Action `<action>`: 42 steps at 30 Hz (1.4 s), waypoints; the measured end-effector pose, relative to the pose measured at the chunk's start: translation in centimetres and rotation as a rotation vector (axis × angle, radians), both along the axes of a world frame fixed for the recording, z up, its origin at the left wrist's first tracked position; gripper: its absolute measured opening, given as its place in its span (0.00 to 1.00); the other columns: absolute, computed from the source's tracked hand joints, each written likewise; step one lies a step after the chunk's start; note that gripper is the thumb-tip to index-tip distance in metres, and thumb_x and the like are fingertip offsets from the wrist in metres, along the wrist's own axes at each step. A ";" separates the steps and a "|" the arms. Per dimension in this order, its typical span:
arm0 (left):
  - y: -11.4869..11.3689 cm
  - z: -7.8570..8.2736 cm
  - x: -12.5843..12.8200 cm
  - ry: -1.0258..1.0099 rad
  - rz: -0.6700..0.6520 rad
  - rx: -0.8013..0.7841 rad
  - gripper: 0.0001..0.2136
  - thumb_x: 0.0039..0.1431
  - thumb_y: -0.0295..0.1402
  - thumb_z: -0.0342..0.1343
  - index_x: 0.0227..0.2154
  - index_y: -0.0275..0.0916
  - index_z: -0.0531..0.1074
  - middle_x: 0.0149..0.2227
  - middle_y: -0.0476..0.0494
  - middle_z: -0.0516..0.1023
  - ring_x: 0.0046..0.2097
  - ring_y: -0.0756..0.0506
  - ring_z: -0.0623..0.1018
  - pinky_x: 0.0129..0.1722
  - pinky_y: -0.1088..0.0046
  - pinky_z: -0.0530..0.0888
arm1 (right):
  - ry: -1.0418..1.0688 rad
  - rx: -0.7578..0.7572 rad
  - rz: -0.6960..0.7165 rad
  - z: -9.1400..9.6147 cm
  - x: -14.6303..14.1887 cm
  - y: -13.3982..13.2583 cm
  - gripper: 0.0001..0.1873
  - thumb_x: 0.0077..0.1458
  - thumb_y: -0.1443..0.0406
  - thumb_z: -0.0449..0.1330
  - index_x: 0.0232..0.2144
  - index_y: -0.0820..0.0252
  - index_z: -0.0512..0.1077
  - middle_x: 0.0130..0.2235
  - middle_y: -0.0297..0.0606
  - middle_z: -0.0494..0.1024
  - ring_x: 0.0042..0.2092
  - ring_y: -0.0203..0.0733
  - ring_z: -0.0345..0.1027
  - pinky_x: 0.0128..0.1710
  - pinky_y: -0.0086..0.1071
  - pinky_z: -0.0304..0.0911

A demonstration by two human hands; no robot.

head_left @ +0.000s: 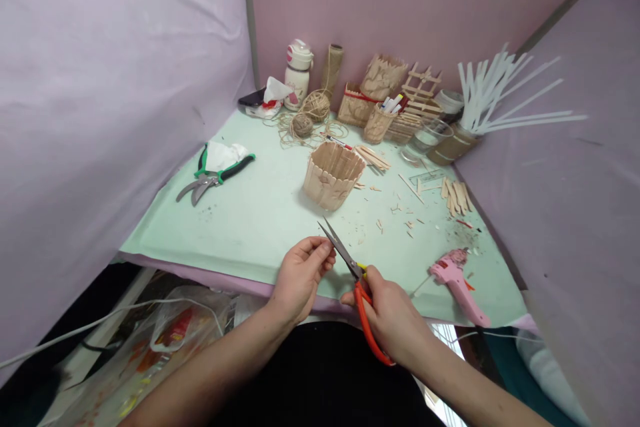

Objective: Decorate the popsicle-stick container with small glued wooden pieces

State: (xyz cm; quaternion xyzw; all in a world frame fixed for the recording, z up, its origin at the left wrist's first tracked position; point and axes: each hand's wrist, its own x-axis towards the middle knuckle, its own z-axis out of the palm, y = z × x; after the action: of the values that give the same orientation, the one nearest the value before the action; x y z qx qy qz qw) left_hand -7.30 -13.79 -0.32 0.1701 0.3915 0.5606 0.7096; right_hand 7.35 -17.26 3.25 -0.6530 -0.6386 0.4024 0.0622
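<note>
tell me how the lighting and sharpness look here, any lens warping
Head view: soft, even light, only a faint shadow beside the stick basket; the scissors and the right hand holding them are sharp; the wide lens bows the near edge of the table; the bags bottom left sit in dimness.

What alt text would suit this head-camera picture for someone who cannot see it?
A person's right hand holds orange-handled scissors beside the pinched left hand, over a green mat. Farther back sit a craft-stick basket, pruning shears and twine; a pink glue gun lies at right.
</note>
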 end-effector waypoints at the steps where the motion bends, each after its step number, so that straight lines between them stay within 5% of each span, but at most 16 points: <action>1: 0.0 0.0 0.0 0.004 -0.009 0.000 0.11 0.44 0.35 0.68 0.26 0.34 0.74 0.25 0.50 0.72 0.28 0.55 0.70 0.30 0.80 0.68 | -0.005 0.001 0.001 0.0 0.0 0.0 0.08 0.59 0.64 0.49 0.29 0.53 0.52 0.35 0.38 0.81 0.38 0.43 0.75 0.33 0.31 0.57; 11: 0.3 -0.7 -1.3 0.273 -0.115 0.182 0.09 0.49 0.37 0.64 0.27 0.34 0.77 0.24 0.46 0.75 0.26 0.52 0.71 0.28 0.77 0.68 | -0.180 0.051 0.032 0.4 0.5 -0.2 0.14 0.55 0.55 0.55 0.31 0.55 0.55 0.31 0.35 0.75 0.29 0.41 0.66 0.28 0.31 0.49; 17: 0.1 -0.7 -2.1 0.374 -0.228 0.304 0.09 0.54 0.37 0.60 0.27 0.36 0.78 0.23 0.46 0.74 0.26 0.51 0.71 0.28 0.76 0.69 | -0.131 0.004 0.070 1.0 0.8 -0.4 0.13 0.52 0.58 0.58 0.32 0.54 0.56 0.29 0.31 0.72 0.28 0.39 0.64 0.27 0.29 0.49; 26: 0.8 0.2 -2.4 0.415 -0.307 0.251 0.08 0.50 0.36 0.63 0.23 0.35 0.76 0.22 0.46 0.75 0.25 0.51 0.71 0.27 0.77 0.69 | -0.018 -0.086 0.092 1.2 2.0 0.1 0.09 0.59 0.61 0.50 0.28 0.54 0.53 0.29 0.33 0.75 0.30 0.39 0.68 0.30 0.30 0.56; 35: 1.1 0.2 -2.2 0.249 -0.345 0.064 0.09 0.46 0.36 0.66 0.26 0.34 0.78 0.25 0.43 0.77 0.26 0.52 0.72 0.28 0.78 0.69 | 0.106 0.018 -0.008 1.1 2.2 1.3 0.14 0.57 0.56 0.52 0.25 0.55 0.54 0.24 0.27 0.62 0.27 0.35 0.56 0.26 0.28 0.54; 42: 1.0 0.3 -2.1 0.272 -0.304 0.071 0.08 0.44 0.34 0.66 0.25 0.35 0.76 0.22 0.48 0.73 0.24 0.53 0.70 0.26 0.78 0.66 | -0.050 0.029 0.052 1.7 1.3 0.8 0.12 0.53 0.59 0.56 0.29 0.54 0.54 0.27 0.28 0.69 0.27 0.37 0.61 0.26 0.29 0.52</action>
State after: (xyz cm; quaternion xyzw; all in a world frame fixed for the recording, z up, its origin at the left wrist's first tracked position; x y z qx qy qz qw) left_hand -9.41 -12.83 -0.01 0.3262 0.4334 0.4324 0.7203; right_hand 8.62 -16.43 4.93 -0.6450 -0.6626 0.3780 0.0450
